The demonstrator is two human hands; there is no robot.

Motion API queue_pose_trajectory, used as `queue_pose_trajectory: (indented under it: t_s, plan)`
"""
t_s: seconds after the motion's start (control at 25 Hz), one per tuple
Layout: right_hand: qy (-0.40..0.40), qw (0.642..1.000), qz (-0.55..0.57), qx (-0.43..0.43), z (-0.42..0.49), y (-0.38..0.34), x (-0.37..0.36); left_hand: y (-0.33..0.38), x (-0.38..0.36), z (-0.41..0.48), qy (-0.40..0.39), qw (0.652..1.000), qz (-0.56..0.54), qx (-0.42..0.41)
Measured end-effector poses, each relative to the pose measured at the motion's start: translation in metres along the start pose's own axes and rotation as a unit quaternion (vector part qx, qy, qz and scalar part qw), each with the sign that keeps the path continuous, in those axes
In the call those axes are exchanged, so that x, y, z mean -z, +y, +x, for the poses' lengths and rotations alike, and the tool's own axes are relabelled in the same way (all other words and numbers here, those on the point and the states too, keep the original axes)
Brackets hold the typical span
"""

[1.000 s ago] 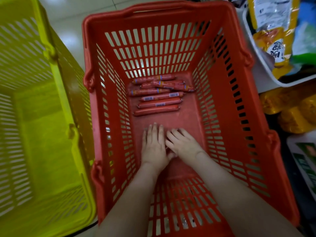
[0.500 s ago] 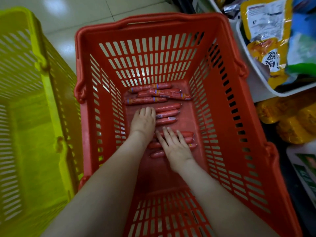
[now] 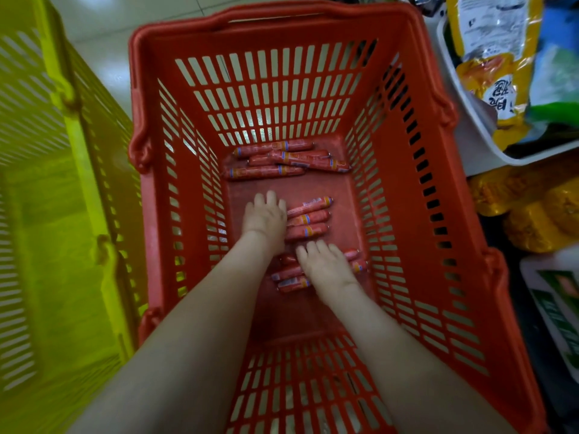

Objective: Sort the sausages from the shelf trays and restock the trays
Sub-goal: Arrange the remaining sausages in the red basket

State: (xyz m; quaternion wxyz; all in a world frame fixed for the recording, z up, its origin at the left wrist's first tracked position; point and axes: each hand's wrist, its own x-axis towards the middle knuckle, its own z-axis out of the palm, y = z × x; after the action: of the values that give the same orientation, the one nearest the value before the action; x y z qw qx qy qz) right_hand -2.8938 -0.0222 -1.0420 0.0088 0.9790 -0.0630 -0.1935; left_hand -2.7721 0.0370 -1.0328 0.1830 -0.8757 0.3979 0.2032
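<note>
A red slatted shopping basket [image 3: 313, 32] encloses both hands, which reach down to its floor, and a yellow basket [image 3: 62, 245] stands just beside it, out past the left hand. Off to the right of the right hand, outside the red wall, a white tray [image 3: 470, 133] holds snack packets [image 3: 495, 42]. The left hand [image 3: 264, 216] lies flat, fingers straight and grasping nothing, on the left ends of the middle sausages [image 3: 308, 219]. The right hand [image 3: 326, 267], nearer the person, rests equally flat and released on the near sausages [image 3: 289, 277]. Beyond the left hand's fingertips, well apart, the far sausages [image 3: 282, 161] lie by the end wall
</note>
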Motion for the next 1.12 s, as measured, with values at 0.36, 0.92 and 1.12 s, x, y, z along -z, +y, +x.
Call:
queue_pose_trajectory:
  t_s: [0.36,0.92,1.12]
  plan:
    - [0.054,0.998,-0.01,0.014,-0.007,0.013,0.039,-0.01,0.018,-0.023,-0.047,0.959,-0.246,0.135]
    - [0.373,0.912,-0.119,-0.125,-0.314,0.064,0.303,0.041,0.293,-0.288,0.363,0.879,-0.282,-0.122]
    - [0.346,0.888,-0.179,-0.245,-0.49,0.043,0.309,0.116,0.338,-0.389,0.511,0.795,-0.136,-0.298]
